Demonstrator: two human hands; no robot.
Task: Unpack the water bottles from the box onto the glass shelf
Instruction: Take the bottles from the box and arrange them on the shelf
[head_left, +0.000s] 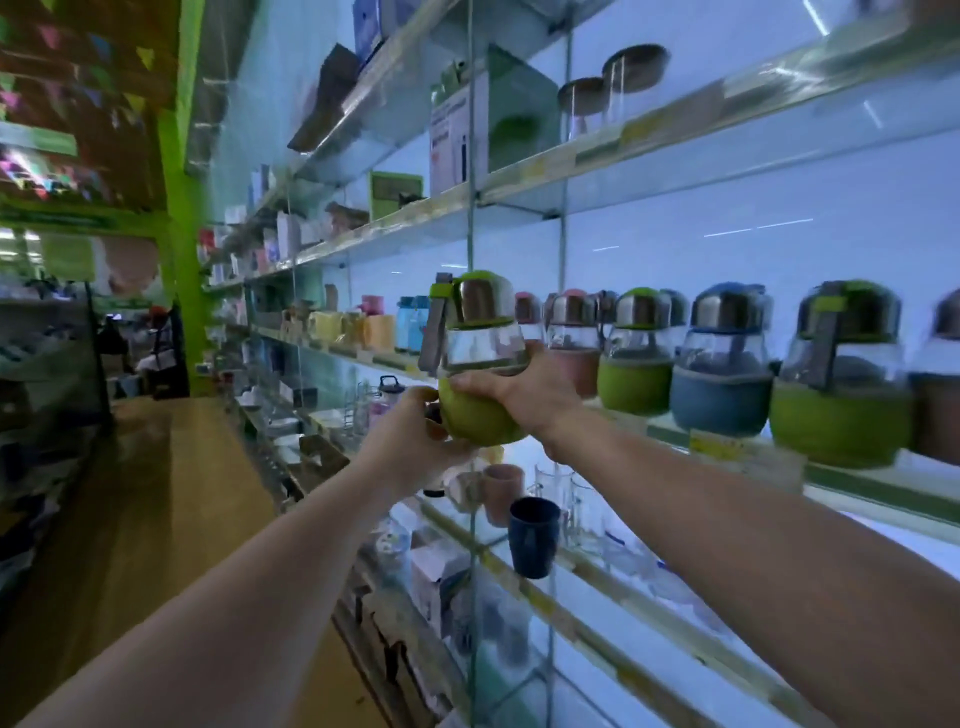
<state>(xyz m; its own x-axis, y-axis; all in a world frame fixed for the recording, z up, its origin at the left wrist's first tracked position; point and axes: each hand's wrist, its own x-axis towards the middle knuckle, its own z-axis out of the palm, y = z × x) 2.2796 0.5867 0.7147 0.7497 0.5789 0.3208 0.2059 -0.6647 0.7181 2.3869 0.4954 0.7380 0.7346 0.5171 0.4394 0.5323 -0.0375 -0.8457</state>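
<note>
Shop aisle, backlit glass shelf (748, 441) with about seven sleeved bottles along its front edge. Both hands, left hand (410, 431) and right hand (524, 395), grip one green water bottle (480, 364).

A dark blue cup (533, 535) and pink mug (503, 491) stand on a lower shelf; lidded jars (613, 88) higher up

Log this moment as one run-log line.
phase: placing | held: green bottle | right hand: grips sleeve | left hand: supports base | target: glass shelf | row: green, blue bottles standing
</note>
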